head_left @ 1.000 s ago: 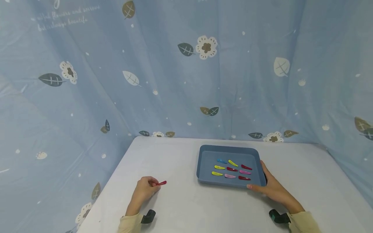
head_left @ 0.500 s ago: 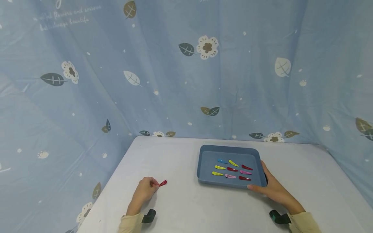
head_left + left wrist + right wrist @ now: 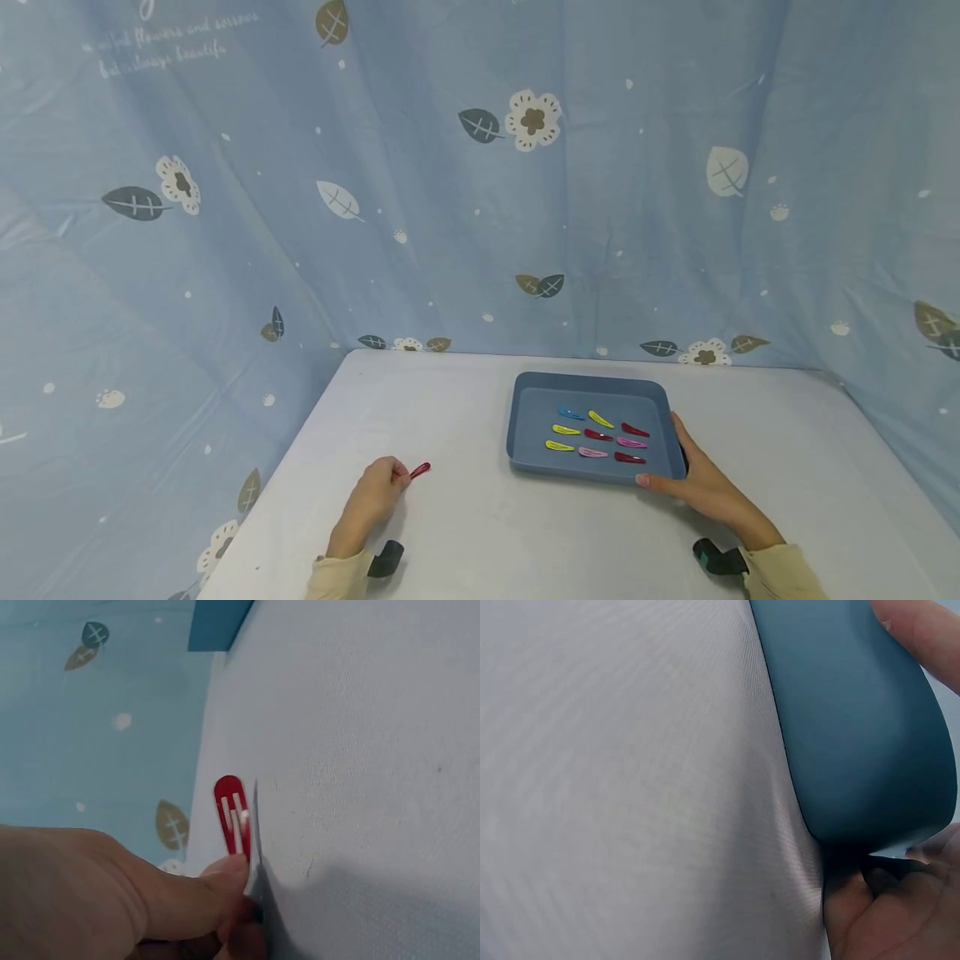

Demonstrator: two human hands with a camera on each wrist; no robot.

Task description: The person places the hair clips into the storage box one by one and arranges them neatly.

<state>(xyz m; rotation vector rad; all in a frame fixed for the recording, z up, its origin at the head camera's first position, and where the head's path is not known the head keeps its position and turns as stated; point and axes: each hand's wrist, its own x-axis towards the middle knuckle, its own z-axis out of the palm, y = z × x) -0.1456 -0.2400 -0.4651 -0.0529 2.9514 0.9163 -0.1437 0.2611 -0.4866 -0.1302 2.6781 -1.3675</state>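
Observation:
A red snap hair clip (image 3: 422, 470) is pinched between the thumb and fingers of my left hand (image 3: 373, 492), low over the left part of the table. In the left wrist view the clip's slotted, rounded end (image 3: 229, 796) sticks out past the thumb, while its other end is hidden in the grip. My right hand (image 3: 708, 493) holds the near right corner of a blue tray (image 3: 531, 454), thumb on the front rim and fingers along the right side. Inside the tray lie several hair clips in rows: blue (image 3: 571, 413), yellow (image 3: 559, 446), red (image 3: 629, 457) and pink (image 3: 592, 452).
A white cloth covers the table (image 3: 480, 542). Blue patterned curtain (image 3: 420, 208) hangs behind it and along its left side. Dark wrist cameras (image 3: 386, 559) sit on both wrists near the sleeve cuffs.
The red hair clip has turned in my left fingers, its free end now angled more toward the back. That hand has barely shifted; my right hand and the tray stay put.

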